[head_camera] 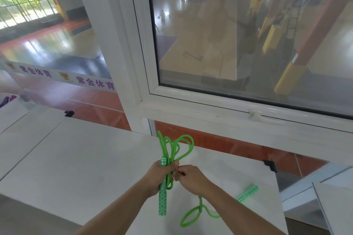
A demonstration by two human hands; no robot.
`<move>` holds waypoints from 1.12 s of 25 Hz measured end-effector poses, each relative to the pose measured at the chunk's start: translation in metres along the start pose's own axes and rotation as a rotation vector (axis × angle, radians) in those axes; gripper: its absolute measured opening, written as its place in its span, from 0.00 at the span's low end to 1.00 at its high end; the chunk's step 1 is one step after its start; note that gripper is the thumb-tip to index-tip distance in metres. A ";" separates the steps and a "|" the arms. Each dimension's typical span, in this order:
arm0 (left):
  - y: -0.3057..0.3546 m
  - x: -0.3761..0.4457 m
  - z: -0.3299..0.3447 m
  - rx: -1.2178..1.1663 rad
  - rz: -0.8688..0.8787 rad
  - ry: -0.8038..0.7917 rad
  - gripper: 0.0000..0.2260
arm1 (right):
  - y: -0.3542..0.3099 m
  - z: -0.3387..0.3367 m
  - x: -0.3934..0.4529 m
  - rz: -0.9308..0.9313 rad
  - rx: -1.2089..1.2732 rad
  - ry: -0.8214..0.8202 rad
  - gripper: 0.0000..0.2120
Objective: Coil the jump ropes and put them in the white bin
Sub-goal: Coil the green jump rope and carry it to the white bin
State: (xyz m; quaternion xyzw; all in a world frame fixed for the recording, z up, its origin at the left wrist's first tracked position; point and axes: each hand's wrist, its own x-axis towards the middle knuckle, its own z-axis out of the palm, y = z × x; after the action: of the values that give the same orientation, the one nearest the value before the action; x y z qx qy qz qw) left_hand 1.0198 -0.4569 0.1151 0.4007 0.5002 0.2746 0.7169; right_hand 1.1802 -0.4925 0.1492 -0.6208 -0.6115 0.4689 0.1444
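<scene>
One green jump rope (172, 150) in view, with two patterned green-and-white handles. Several loops bunched upright, fanning out just above the left grip (162, 176). First handle (163, 199) clasped in that same left grip together with the loops, poking out below the fist and a little above it. Second handle (248, 192) lying flat on the white table (80, 168), off to the right of the right grip (191, 178) and apart from it. One loose loop of cord (189, 215) resting on the table below the right grip. Left grip clenched around handle and bundle, knuckles up, forearm reaching in from the lower left. Right grip curled, fingertips pinching the cord right beside the left thumb, the two touching. One purple rope (6, 100) far off to the left. No white bin visible.
</scene>
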 end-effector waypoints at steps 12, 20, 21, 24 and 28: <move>0.057 0.012 -0.059 -0.571 0.106 0.360 0.05 | 0.059 -0.038 -0.014 0.129 0.262 -0.025 0.10; 0.068 0.017 -0.076 -0.564 0.122 0.380 0.06 | 0.102 -0.058 -0.008 0.235 -0.058 -0.094 0.12; 0.066 0.018 -0.070 -0.568 0.106 0.363 0.07 | 0.098 -0.054 -0.008 0.224 -0.067 -0.108 0.14; 0.060 0.020 -0.045 -0.569 0.054 0.309 0.10 | 0.074 -0.025 -0.002 0.091 0.041 -0.080 0.17; 0.054 0.026 -0.010 -0.619 0.017 0.247 0.08 | 0.030 0.013 0.011 0.019 0.418 -0.179 0.19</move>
State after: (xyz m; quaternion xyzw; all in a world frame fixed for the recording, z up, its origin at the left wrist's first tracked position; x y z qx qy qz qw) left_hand 1.0193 -0.4051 0.1460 0.1316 0.4727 0.4659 0.7363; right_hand 1.1865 -0.4940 0.1155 -0.5391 -0.5055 0.6400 0.2103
